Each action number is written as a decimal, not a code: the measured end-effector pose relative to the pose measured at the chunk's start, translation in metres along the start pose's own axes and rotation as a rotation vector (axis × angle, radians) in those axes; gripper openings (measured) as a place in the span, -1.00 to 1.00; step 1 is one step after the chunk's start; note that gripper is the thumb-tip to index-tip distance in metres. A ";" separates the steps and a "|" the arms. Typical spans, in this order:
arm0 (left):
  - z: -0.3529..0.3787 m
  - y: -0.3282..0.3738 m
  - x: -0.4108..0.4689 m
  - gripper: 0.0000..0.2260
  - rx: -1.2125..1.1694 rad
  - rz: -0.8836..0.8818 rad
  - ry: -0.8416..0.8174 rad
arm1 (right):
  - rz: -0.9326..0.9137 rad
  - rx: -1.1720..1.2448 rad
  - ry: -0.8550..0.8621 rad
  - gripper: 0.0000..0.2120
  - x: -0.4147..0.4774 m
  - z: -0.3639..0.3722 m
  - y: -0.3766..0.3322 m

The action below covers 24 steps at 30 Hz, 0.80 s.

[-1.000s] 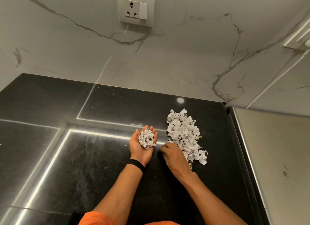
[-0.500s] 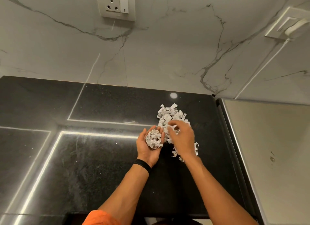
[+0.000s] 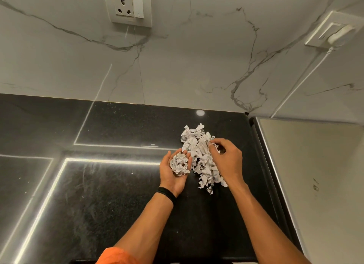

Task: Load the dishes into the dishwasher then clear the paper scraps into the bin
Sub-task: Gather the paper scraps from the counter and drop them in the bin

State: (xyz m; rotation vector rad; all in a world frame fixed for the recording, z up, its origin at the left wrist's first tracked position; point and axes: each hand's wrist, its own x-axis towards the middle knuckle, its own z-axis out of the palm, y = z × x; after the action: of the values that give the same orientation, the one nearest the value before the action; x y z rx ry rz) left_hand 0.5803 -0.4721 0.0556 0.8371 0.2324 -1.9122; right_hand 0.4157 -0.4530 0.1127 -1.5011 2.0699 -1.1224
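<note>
A pile of torn white paper scraps (image 3: pixel 199 151) lies on the black stone countertop (image 3: pixel 110 194), near its right end. My left hand (image 3: pixel 173 175) is palm up just left of the pile, its fingers cupped around a small wad of scraps (image 3: pixel 179 164). My right hand (image 3: pixel 226 161) hovers over the right side of the pile, fingertips curled and pinching at scraps near the top. No dishes, dishwasher or bin are in view.
A marble backsplash (image 3: pixel 177 66) rises behind the counter with a wall socket (image 3: pixel 128 7) high up. A second socket with a white plug (image 3: pixel 338 34) sits on the right wall. A beige appliance top (image 3: pixel 315 175) adjoins the counter's right edge.
My right hand lifted from the near end of the pile, crossed over it beside my left palm, and now pinches scraps at its right side. The left hand stays cupped with its wad.
</note>
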 end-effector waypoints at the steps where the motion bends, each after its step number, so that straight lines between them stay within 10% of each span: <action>1: 0.002 -0.002 0.001 -0.55 0.011 -0.005 0.000 | -0.025 0.035 -0.017 -0.88 -0.003 0.000 -0.006; 14: 0.020 -0.004 0.011 -0.64 -0.111 -0.064 -0.155 | -0.039 0.109 -0.141 -0.83 -0.004 0.030 -0.029; 24: 0.023 0.007 0.023 -0.62 -0.201 -0.059 -0.075 | -0.154 -0.470 -0.290 -0.60 0.044 0.031 0.036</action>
State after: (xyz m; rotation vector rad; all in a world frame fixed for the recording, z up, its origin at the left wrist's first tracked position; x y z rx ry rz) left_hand 0.5699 -0.5036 0.0594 0.6289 0.4006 -1.9341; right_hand 0.3972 -0.5013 0.0733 -1.9308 2.1266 -0.4326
